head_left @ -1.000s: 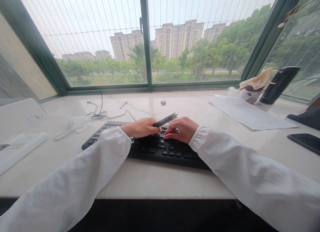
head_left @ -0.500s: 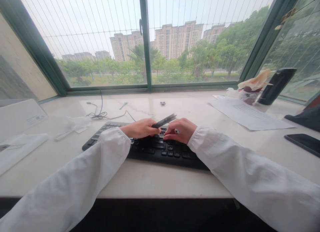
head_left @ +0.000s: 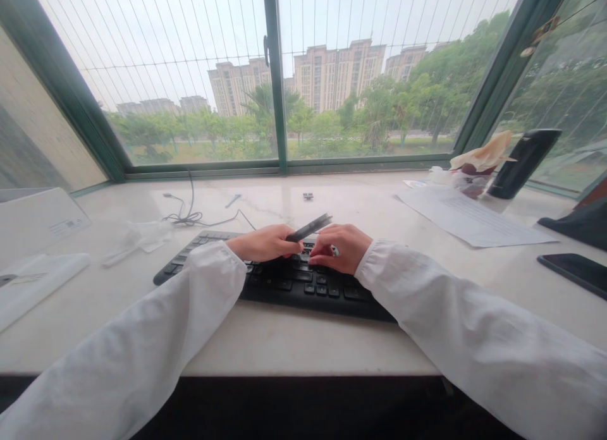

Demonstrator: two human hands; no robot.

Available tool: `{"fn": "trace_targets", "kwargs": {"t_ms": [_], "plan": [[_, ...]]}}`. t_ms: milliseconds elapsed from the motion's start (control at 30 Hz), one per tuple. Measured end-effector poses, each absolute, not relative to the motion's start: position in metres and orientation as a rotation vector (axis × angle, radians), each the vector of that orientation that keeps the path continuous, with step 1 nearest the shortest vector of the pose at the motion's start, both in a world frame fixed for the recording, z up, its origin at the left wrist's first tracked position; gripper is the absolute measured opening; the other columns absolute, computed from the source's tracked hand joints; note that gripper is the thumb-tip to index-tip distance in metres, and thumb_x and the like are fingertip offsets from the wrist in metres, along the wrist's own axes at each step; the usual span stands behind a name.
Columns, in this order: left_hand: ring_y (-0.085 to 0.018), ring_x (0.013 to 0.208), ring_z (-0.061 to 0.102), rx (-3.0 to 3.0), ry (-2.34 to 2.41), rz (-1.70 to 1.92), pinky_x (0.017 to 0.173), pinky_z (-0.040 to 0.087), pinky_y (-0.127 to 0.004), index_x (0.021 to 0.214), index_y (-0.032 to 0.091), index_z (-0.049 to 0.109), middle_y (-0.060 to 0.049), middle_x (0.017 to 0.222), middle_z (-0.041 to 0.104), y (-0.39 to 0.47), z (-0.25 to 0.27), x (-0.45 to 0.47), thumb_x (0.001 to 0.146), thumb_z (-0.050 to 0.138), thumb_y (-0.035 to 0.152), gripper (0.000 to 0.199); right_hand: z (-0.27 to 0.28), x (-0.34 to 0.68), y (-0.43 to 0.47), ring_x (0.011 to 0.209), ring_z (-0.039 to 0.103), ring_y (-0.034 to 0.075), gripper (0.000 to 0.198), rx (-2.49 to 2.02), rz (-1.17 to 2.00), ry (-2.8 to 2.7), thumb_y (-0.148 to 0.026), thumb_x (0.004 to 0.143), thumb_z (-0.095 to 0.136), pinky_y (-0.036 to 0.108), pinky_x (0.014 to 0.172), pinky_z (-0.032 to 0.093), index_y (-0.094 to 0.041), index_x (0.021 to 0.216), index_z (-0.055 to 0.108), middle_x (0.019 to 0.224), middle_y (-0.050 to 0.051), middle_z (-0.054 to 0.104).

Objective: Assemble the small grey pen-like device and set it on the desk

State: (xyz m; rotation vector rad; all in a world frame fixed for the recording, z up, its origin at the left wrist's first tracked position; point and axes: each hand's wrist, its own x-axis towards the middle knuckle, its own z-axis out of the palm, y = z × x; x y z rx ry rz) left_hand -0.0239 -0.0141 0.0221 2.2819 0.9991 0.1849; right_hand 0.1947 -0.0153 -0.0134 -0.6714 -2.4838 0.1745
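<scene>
A black keyboard point(head_left: 303, 288) lies on the pale stone sill in front of me. My left hand point(head_left: 265, 243) rests over its upper keys and grips a dark slim tool point(head_left: 309, 227) that points up and to the right. My right hand point(head_left: 342, 246) hovers beside it with fingers curled down onto the keys, pinching something small and pale that I cannot make out. Both arms wear white sleeves.
A cable point(head_left: 190, 216) coils behind the keyboard. White boxes point(head_left: 38, 220) and a plastic wrapper point(head_left: 137, 236) lie at the left. Printed paper point(head_left: 469, 220), a black bottle point(head_left: 524, 162), crumpled wrapping point(head_left: 481, 155) and a phone point(head_left: 573, 269) sit at the right. A small dark piece point(head_left: 308, 196) lies near the window.
Hardly anything has moved; both hands stay over the keyboard, and the dark tool has shifted very slightly left.
</scene>
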Motion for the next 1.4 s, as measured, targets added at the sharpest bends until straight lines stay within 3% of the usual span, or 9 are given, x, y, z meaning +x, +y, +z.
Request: {"fn": "trace_targets", "kwargs": {"t_ms": [467,1100,1400], "plan": [[-0.009,0.052,0.032,2.270,0.980,0.199,0.051,0.025,-0.024,0.061,0.016,0.042,0.003,0.056,0.038,-0.0129,0.0222,-0.0246,0.083,0.044,0.040,0.033,-0.0107,0.1944,-0.0204,0.063,0.058,0.014,0.017,-0.678,0.098,-2.526,-0.036,0.080,0.068,0.030,0.076,0.046,-0.019,0.081,0.071,0.063,0.000,0.064],[-0.008,0.052,0.026,2.333,0.992,0.162,0.048,0.021,-0.024,0.060,0.017,0.038,0.004,0.055,0.031,-0.0148,0.0257,-0.0248,0.082,0.045,0.037,0.031,-0.0093,0.1932,-0.0218,0.058,0.055,0.011,0.018,-0.620,-0.032,-2.581,-0.034,0.085,0.061,0.026,0.065,0.042,-0.018,0.081,0.066,0.065,0.000,0.064],[-0.008,0.052,0.024,2.342,0.977,0.125,0.048,0.019,-0.025,0.062,0.018,0.034,0.004,0.057,0.028,-0.0146,0.0267,-0.0257,0.082,0.045,0.034,0.028,-0.0094,0.1913,-0.0240,0.055,0.056,0.011,0.016,-0.674,-0.002,-2.542,-0.034,0.082,0.066,0.028,0.070,0.042,-0.018,0.079,0.067,0.063,-0.002,0.065]]}}
